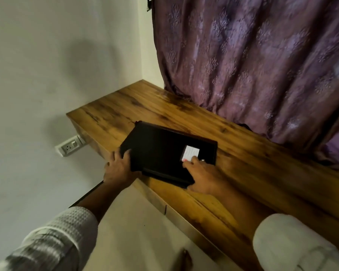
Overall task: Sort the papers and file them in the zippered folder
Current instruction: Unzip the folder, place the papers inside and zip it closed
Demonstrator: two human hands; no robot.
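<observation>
The black zippered folder (160, 151) lay flat and closed, set askew on the wooden counter (243, 163), its near left corner jutting past the counter's front edge. It looked like a stiff-boarded case: the faces stayed flat and the corners square, so it would likely lift as one rigid slab, moderately light, with a smooth cover that could slide on the polished wood. A white label (191, 153) sat on the cover just beyond the right fingertips.

The left hand (118, 169) gripped the overhanging left corner, fingers curled over the edge with their tips on the cover. The right hand (204, 177) held the near right corner, forefinger stretched onto the cover touching the label's near edge, thumb against the folder's front edge. A two-corner hold like this suited carrying or turning it; opening it would call for the zip. A small glint just right of the right forefinger may have been the zip pull, though it was too small to be sure.

No loose papers showed. Beyond the fingers, a patterned purple curtain (252, 65) hung down to the counter's back. To the left of the left hand, a wall socket (70, 146) sat on the pale wall.
</observation>
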